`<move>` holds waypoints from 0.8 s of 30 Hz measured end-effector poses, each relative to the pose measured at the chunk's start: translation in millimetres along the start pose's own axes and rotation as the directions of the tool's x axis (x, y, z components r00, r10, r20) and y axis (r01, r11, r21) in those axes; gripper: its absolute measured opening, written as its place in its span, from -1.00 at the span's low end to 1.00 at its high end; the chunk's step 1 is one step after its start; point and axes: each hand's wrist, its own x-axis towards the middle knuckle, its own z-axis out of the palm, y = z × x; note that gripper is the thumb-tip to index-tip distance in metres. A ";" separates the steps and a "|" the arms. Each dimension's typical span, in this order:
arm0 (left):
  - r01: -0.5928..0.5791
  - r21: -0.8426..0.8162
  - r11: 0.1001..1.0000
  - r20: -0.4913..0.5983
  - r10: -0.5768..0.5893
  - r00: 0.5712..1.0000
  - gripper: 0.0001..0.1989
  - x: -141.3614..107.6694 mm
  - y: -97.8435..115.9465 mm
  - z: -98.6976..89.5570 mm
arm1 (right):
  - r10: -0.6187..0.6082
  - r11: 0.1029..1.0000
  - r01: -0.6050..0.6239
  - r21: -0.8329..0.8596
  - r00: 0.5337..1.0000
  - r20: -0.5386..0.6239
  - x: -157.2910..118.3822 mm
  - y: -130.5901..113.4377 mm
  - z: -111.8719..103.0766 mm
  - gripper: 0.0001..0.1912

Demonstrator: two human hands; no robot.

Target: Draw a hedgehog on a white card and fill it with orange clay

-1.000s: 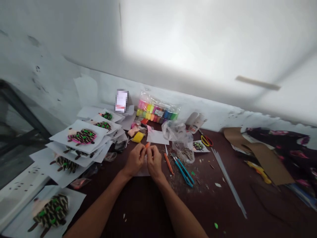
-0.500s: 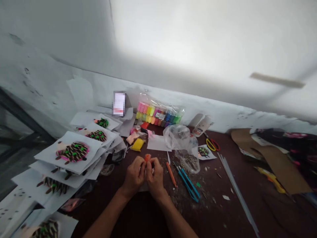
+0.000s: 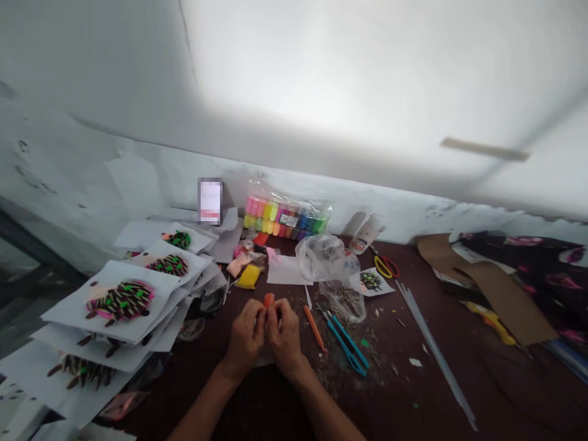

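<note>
At the far left of your bench, white sheets [image 3: 68, 312] lie overlapped, bearing clay hedgehog pictures [image 3: 120, 301]. A yellow clay packet [image 3: 248, 276] sits just above your hands. Your left hand [image 3: 245, 337] and right hand [image 3: 285, 340] are closed together, narrow, with the fingers of both pinching a small piece of orange modelling clay [image 3: 269, 300] between them, above the bench. To the right lie an orange-handled tool [image 3: 315, 329], a blue craft knife [image 3: 348, 349], a plastic bag of seeds [image 3: 342, 294], and red-and-yellow scissors [image 3: 384, 266].
</note>
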 end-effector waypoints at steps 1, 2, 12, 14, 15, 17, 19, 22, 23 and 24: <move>-0.005 -0.009 1.000 -0.002 0.005 1.000 -0.80 0.7 1.1 -0.7 | 0.001 1.000 -0.001 -0.004 1.000 0.000 -0.1 -0.3 -0.4 -0.74; -0.009 -0.018 1.000 -0.004 0.009 1.000 -0.80 1.5 2.3 -1.5 | 0.001 1.000 -0.001 -0.010 1.000 0.000 -0.2 -0.6 -0.7 -0.74; 0.024 0.005 1.000 -0.008 -0.024 1.000 -0.77 3.5 3.4 -3.6 | -0.047 0.998 0.049 0.042 0.998 -0.039 -0.7 4.2 4.1 -0.72; 0.015 0.013 1.000 -0.008 -0.015 1.000 -0.77 3.9 2.8 -4.0 | -0.057 0.997 0.060 0.051 0.997 -0.057 -0.5 5.2 5.7 -0.72; 0.008 0.014 1.000 -0.009 -0.008 1.000 -0.77 4.3 2.8 -4.3 | -0.064 0.996 0.067 0.055 0.996 -0.066 -0.4 5.4 6.3 -0.72; -0.008 0.012 1.000 -0.014 0.008 1.000 -0.78 5.0 3.0 -4.7 | -0.088 0.994 0.093 0.060 0.993 -0.081 0.1 5.5 7.3 -0.73; -0.017 0.014 1.000 -0.023 0.018 1.000 -0.79 5.6 3.3 -4.5 | -0.110 0.992 0.115 0.056 0.990 -0.086 0.7 5.1 7.5 -0.73; -0.018 0.013 1.000 -0.035 0.019 0.999 -0.78 5.9 3.4 -3.5 | -0.121 0.992 0.124 0.033 0.989 -0.089 1.3 4.9 7.2 -0.73; -0.017 0.014 1.000 -0.034 0.017 0.999 -0.78 5.9 3.3 -3.3 | -0.122 0.992 0.125 0.026 0.988 -0.091 1.4 5.0 7.1 -0.74; -0.016 0.014 1.000 -0.031 0.017 0.999 -0.78 5.9 3.1 -3.3 | -0.125 0.992 0.128 0.019 0.988 -0.093 1.4 5.1 7.1 -0.74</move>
